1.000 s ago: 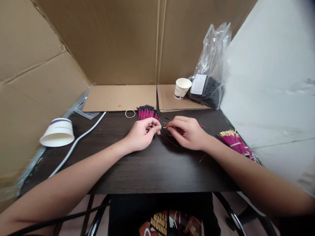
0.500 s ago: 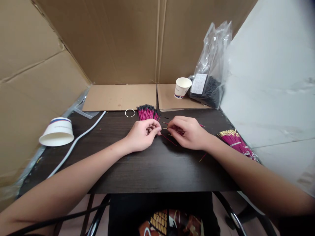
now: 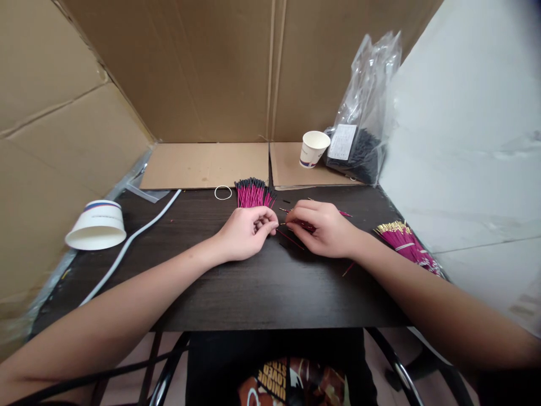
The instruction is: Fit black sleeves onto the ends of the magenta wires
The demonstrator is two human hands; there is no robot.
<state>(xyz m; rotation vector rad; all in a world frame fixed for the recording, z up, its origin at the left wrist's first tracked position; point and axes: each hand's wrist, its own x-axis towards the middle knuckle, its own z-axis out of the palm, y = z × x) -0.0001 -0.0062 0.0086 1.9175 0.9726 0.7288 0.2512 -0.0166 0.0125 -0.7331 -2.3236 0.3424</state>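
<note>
My left hand [image 3: 252,232] is closed in a pinch on the table's middle, thumb against forefinger; whatever lies between the fingertips is too small to make out. Facing it from the right, my right hand [image 3: 323,228] pinches a thin wire, whose gold tip [image 3: 283,224] points at my left fingertips across a small gap. A magenta wire [image 3: 291,239] slants down to the right beside my left fingertips. More loose magenta wires [image 3: 345,213] lie around and under my right hand. Behind my left hand rests a bundle of magenta wires with black ends [image 3: 254,193].
A banded bundle of gold-tipped magenta wires [image 3: 406,245] lies at the right. Behind stand a paper cup [image 3: 314,150] and a clear bag of black pieces [image 3: 359,149]. On the left are a tipped paper cup [image 3: 98,224] and a white cable [image 3: 135,239]. A white ring [image 3: 223,187] lies behind.
My fingertips have come slightly closer together, and less of the gold tip shows between them. Otherwise the scene looks the same.
</note>
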